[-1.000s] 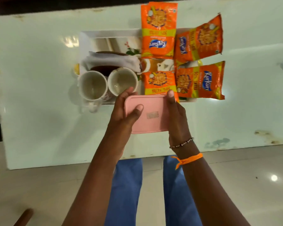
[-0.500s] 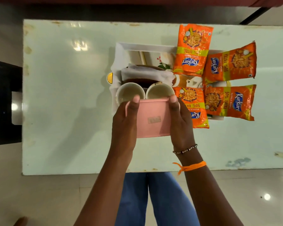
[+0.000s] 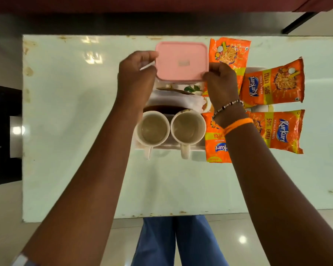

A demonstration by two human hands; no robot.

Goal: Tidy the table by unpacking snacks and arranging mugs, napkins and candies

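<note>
gripping a pink lidded box (image 3: 181,61) at the 12 o'clock end of the counter (image 3: 75,131), the left hand (image 3: 136,73) is curling its grip around the box's 9 o'clock edge while the right hand (image 3: 220,81) is pinching its 4 o'clock corner. just at 6 o'clock of the box, a white tray (image 3: 167,147) is carrying folded napkins (image 3: 177,99) and two mugs (image 3: 153,128) side by side, handles pointing to 6 o'clock. four orange snack packets (image 3: 273,83) are lying at 3 o'clock of the tray, some overlapping it.
</note>
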